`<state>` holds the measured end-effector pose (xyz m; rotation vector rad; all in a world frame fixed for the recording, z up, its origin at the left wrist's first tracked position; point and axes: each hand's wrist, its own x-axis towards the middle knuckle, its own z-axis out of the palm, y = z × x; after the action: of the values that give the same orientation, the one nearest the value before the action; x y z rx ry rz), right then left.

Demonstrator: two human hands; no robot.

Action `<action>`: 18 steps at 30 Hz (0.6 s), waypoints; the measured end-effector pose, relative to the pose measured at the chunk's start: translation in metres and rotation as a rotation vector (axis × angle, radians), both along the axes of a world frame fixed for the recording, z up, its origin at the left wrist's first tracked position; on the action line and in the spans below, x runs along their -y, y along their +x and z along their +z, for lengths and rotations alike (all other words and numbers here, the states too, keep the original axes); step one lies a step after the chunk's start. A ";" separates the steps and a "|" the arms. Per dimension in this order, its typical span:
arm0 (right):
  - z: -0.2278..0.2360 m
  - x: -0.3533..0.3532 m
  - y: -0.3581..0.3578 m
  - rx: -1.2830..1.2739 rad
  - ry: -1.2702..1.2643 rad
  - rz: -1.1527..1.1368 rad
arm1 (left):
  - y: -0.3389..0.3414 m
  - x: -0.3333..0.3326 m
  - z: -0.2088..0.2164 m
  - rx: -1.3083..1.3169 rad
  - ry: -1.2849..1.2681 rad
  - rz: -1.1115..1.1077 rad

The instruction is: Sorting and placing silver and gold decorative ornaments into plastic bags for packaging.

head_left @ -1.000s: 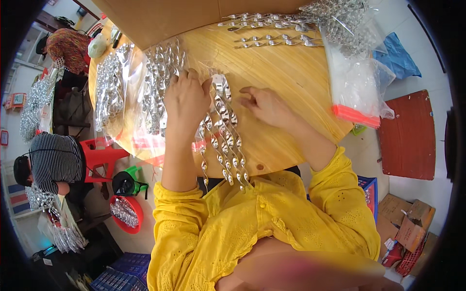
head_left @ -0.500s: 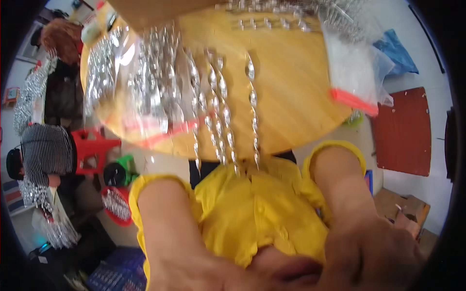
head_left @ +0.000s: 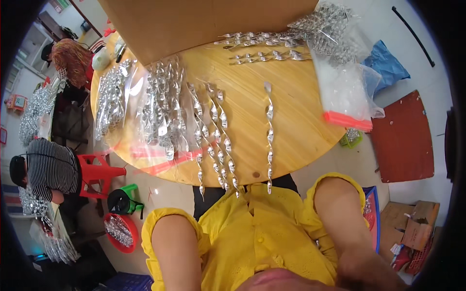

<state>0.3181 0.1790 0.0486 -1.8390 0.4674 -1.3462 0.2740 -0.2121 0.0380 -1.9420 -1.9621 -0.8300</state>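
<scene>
Both hands are drawn back off the desk (head_left: 291, 116) toward the wearer's face. The right hand (head_left: 369, 271) shows only as a blurred shape at the lower edge, its grip impossible to tell. The left hand is out of view below the frame, with only its forearm (head_left: 177, 252) in a yellow sleeve (head_left: 170, 218) showing.

A second ago both hands rested on the desk, working at a spiral strand. Half a second ago they had already pulled back close to the lens. Now the view sits steadier and the desk shows more fully.

One silver spiral (head_left: 269, 138) lies alone on the round wooden desk, running from mid-desk to the near edge and hanging just over it. To its left, well apart, several more spirals (head_left: 213, 136) lie side by side, their ends also over the edge. Further left are clear bags of spirals (head_left: 160, 111) with red seals. A cardboard box (head_left: 204, 24) stands at the far side. Right of it lie loose spirals (head_left: 262, 46) and a clear bag (head_left: 344, 92) with a red strip, overhanging the desk's right rim.
</scene>
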 end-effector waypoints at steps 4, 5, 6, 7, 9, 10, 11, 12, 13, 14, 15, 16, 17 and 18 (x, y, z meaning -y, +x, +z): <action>-0.013 0.058 -0.031 0.022 -0.016 0.263 | 0.005 -0.209 -0.002 -0.087 -0.091 0.037; -0.003 0.090 -0.063 0.041 0.000 0.389 | 0.002 -0.243 0.007 -0.093 -0.097 0.106; -0.004 0.083 -0.095 0.045 0.028 0.387 | -0.021 -0.234 0.008 -0.122 -0.085 0.050; -0.014 0.087 -0.037 0.048 0.054 0.387 | -0.047 -0.201 0.000 -0.155 -0.074 -0.004; -0.019 0.111 -0.042 0.054 0.080 0.445 | -0.102 -0.108 -0.001 -0.214 -0.079 -0.055; -0.020 0.112 -0.043 0.053 0.093 0.464 | -0.113 -0.091 -0.003 -0.249 -0.081 -0.090; -0.023 0.118 -0.036 0.056 0.108 0.516 | -0.095 -0.108 -0.006 -0.279 -0.084 -0.092; -0.031 0.111 -0.042 0.071 0.109 0.496 | -0.084 -0.133 -0.015 -0.294 -0.087 -0.118; -0.032 0.094 -0.054 -0.231 0.110 -0.156 | -0.095 -0.123 -0.016 -0.316 -0.109 -0.116; -0.033 0.071 -0.071 -0.522 0.106 -0.832 | -0.092 -0.119 -0.018 -0.346 -0.125 -0.131; -0.034 0.049 -0.088 -0.794 0.098 -1.517 | -0.088 -0.117 -0.020 -0.373 -0.140 -0.148; -0.036 0.033 -0.102 -1.056 0.080 -2.209 | -0.085 -0.109 -0.028 -0.255 -0.138 0.031; -0.042 0.024 -0.116 -0.952 0.282 -2.506 | -0.088 -0.102 -0.039 -0.135 -0.128 0.198; -0.044 0.019 -0.118 -0.621 0.558 -2.594 | -0.088 -0.095 -0.046 0.004 -0.074 0.355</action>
<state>0.2002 0.1601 0.0042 -0.0681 3.6014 -1.1096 0.1856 -0.1174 -0.0080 -1.5563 -2.2753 -0.6728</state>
